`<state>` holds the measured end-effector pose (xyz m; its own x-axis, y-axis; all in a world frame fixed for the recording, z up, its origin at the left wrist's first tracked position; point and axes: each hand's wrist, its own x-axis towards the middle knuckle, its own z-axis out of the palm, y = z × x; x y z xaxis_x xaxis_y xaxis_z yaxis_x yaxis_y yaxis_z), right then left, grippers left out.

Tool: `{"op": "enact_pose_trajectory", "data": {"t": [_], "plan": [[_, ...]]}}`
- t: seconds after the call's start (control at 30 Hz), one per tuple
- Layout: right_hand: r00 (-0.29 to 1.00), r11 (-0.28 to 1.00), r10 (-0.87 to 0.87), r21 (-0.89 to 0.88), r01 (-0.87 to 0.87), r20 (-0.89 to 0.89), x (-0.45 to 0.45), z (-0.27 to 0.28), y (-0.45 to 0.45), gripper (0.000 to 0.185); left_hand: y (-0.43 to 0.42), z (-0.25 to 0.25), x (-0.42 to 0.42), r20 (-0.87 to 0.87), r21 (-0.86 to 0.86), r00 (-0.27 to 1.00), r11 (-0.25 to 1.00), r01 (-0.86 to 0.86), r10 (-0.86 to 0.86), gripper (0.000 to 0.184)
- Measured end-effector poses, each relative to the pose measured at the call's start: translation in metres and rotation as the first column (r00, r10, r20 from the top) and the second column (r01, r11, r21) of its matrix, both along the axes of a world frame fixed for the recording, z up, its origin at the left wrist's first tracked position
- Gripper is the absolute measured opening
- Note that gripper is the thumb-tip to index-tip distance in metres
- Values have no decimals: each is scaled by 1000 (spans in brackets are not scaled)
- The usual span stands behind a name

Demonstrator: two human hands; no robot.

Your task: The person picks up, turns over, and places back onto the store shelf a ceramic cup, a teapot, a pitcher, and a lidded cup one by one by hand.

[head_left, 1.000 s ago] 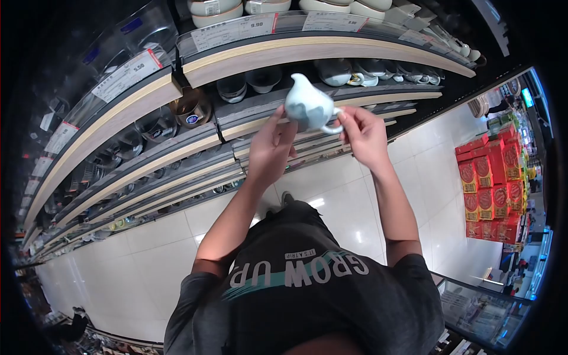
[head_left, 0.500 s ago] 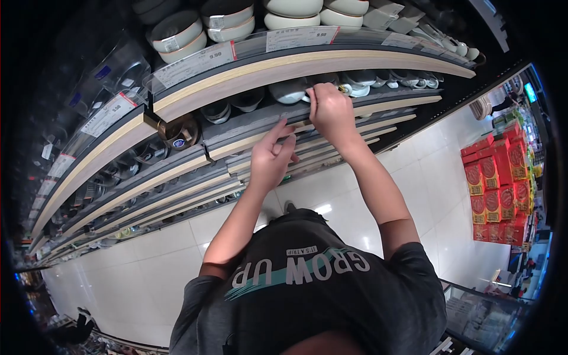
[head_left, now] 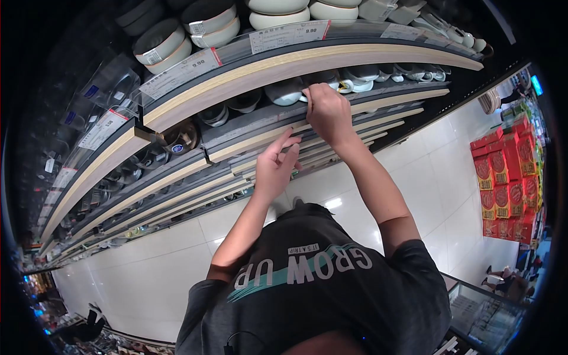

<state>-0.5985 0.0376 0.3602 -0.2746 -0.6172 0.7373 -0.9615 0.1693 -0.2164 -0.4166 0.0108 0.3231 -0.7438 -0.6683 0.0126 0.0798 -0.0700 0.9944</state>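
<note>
My right hand (head_left: 329, 113) is at the second shelf, its fingers pinched on the handle of a pale ceramic pitcher (head_left: 285, 93). The pitcher stands under the upper shelf board, and its far side is hidden. Below and to the left, my left hand (head_left: 276, 167) is in the air in front of the lower shelf edges, fingers spread, touching nothing. Left of the pitcher stand dark-looking cups (head_left: 215, 114) and a brown glass pot (head_left: 180, 139). White and pale cups (head_left: 361, 80) line the shelf to the right of my right hand.
The upper shelf (head_left: 307, 59) holds stacked bowls (head_left: 279, 19) and price tags (head_left: 290, 36) along its edge. Red boxes (head_left: 503, 183) are stacked at the right. A glass case (head_left: 488, 307) stands at the lower right. People are partly visible at the far right.
The pitcher, held up between both hands a second ago, is now in the second shelf with my right hand at its handle. My left hand has come away from it. The view has shifted slightly.
</note>
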Motion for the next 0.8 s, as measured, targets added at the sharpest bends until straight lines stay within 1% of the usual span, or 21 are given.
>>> {"op": "enact_pose_trajectory", "data": {"t": [0.03, 0.1, 0.2, 0.37, 0.43, 0.5, 0.53, 0.57, 0.6, 0.63, 0.67, 0.7, 0.73, 0.77, 0.8], "plan": [[1000, 1000, -1, 0, 1, 1, 0, -1, 0, 12, 2, -1, 1, 31, -8, 1000, 1000, 2, -2, 46], [998, 999, -44, 19, 43, 48, 0, -2, 1, 15, 4, -10, 3, 37, -3, 999, 1000, 11, -11, 44], [995, 997, -63, 55, 59, 83, 2, -6, 1, 17, 9, -16, 6, 32, -4, 999, 1000, 25, -25, 42], [994, 995, -91, 44, 88, 56, 4, -9, -1, 16, 15, -19, 16, 17, -47, 1000, 999, 26, -25, 40], [994, 995, -91, 38, 89, 57, 6, -10, 0, 14, 17, -20, 21, 65, -54, 997, 998, 37, -33, 37], [999, 995, -46, -88, 48, 25, 8, -9, 1, 11, 21, -26, 27, 62, -20, 997, 999, 37, -36, 36], [998, 995, -52, -85, 54, 26, 10, -8, 3, 11, 23, -31, 30, 57, 10, 998, 999, 37, -38, 35], [999, 989, -37, -142, 39, 12, 14, -6, 6, 11, 24, -37, 34, 56, 13, 997, 999, 45, -45, 35], [1000, 980, -26, -198, 24, -4, 17, -4, 11, 13, 25, -45, 38, 72, 9, 996, 999, 46, -46, 34], [999, 980, -38, -193, 36, -8, 20, -6, 18, 13, 26, -55, 42, 86, 6, 995, 999, 50, -50, 33], [999, 973, 29, -227, -34, -25, 22, -11, 28, 15, 26, -68, 46, 81, 13, 995, 998, 65, -66, 33], [995, 961, 94, -256, -102, -42, 26, -18, 39, 19, 25, -85, 53, 115, 31, 989, 995, 90, -93, 31], [992, 976, 115, -179, -124, -61, 31, -28, 54, 22, 24, -106, 59, 149, 49, 981, 992, 115, -122, 30], [988, 984, 136, -101, -143, -77, 38, -42, 69, 25, 23, -134, 65, 199, 16, 976, 996, 87, -89, 28], [988, 987, 149, -67, -146, 31, 48, -60, 81, 25, 21, -172, 72, 248, -20, 967, 998, 61, -54, 26]]}}
